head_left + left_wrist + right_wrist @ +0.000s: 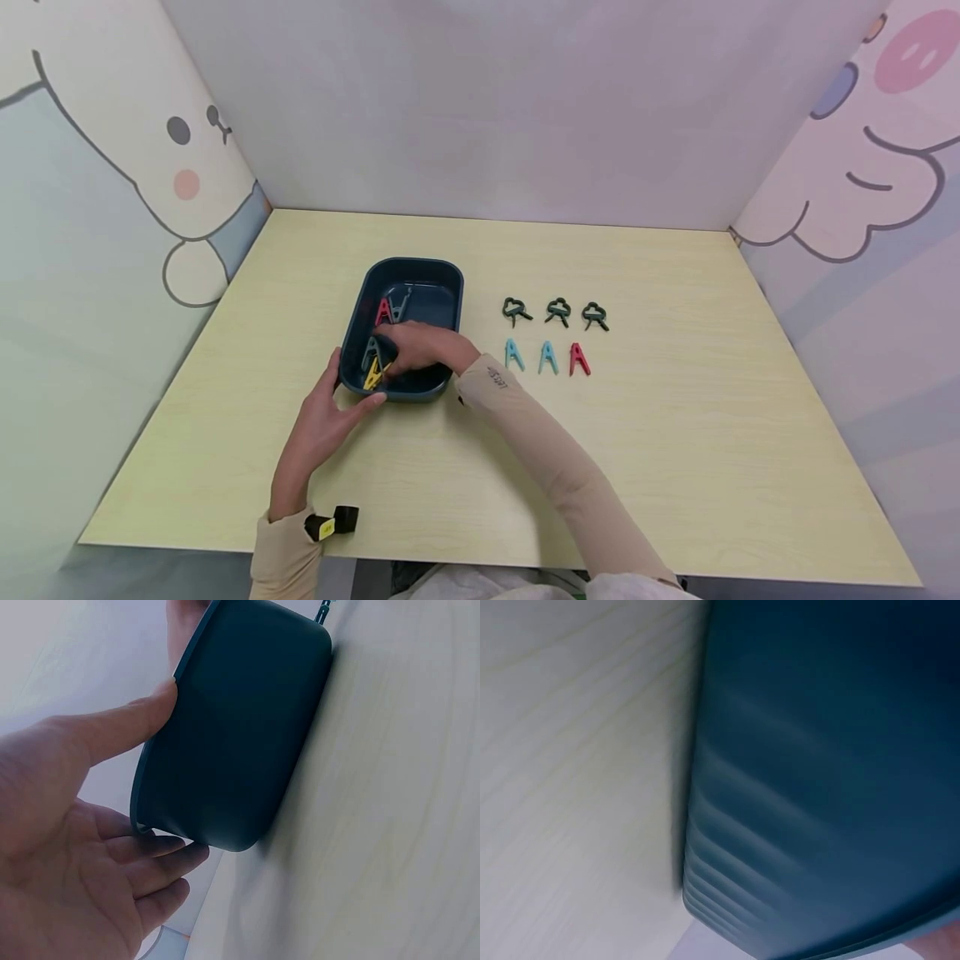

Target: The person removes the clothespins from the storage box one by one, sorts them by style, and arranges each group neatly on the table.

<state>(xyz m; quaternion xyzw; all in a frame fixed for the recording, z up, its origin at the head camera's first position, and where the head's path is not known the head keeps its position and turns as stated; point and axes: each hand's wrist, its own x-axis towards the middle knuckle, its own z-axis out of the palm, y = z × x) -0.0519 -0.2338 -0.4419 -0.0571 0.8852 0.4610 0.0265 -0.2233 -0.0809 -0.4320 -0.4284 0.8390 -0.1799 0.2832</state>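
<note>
A dark blue plastic tub (457, 287) stands on the table, left of the middle. My left hand (322, 425) holds its near left corner; in the left wrist view the thumb lies on the near rim and the fingers reach round the left side. My right hand (423, 346) reaches down into the tub, its fingertips among the clips and partly hidden. Around it in the tub are a red clothespin (384, 311), a grey-blue clothespin (401, 307), another grey-blue clothespin (370, 353) and a yellow clothespin (373, 375). Whether the right fingers pinch one cannot be seen.
Right of the tub, three dark green clips (558, 311) lie in a row. Below them lie two light blue clothespins (548, 357) and a red clothespin (579, 359). Walls border the pale wooden table (712, 433) at the back and sides.
</note>
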